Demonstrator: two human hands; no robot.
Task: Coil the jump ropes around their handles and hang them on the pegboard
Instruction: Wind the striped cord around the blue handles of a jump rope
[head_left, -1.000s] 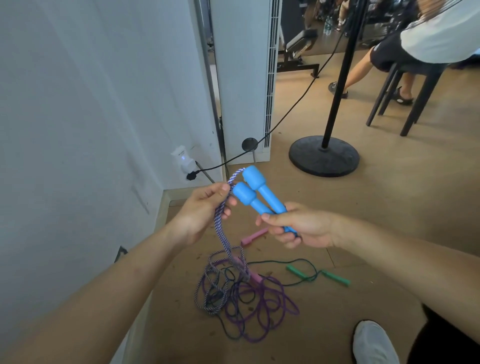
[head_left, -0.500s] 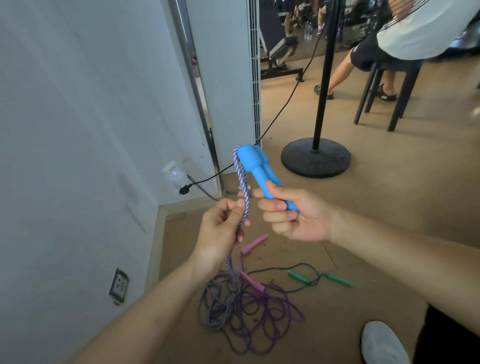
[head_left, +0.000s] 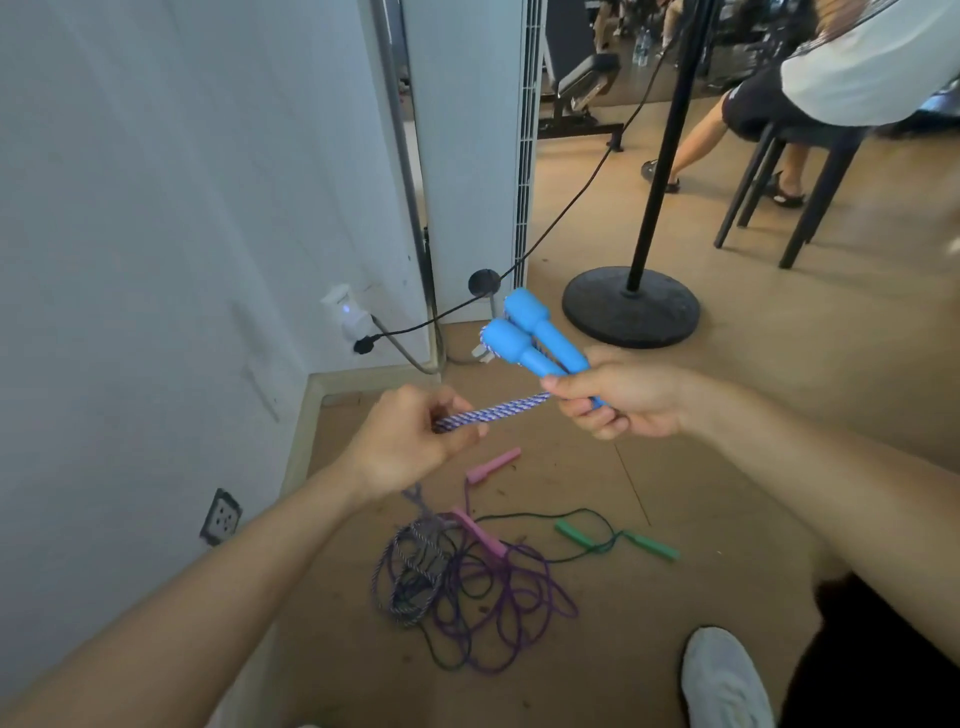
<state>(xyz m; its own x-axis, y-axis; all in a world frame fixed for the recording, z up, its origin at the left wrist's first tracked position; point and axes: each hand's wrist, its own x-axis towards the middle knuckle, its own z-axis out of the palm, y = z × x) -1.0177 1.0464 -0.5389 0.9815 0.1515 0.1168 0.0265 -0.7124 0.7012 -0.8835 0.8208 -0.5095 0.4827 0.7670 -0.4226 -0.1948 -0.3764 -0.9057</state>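
Blue handles (head_left: 530, 332) side by side, heads pointing up-left.

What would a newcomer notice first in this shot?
The two bright blue handles at the centre, gripped together in the right hand, with a striped rope pulled taut from them across to the left hand. Below them on the floor lies a tangle of ropes, with pink handles and green handles lying loose.

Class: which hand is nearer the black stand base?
Right. The right hand, holding the blue handles, is this side of the stand base; the left hand, gripping the rope, is further left.
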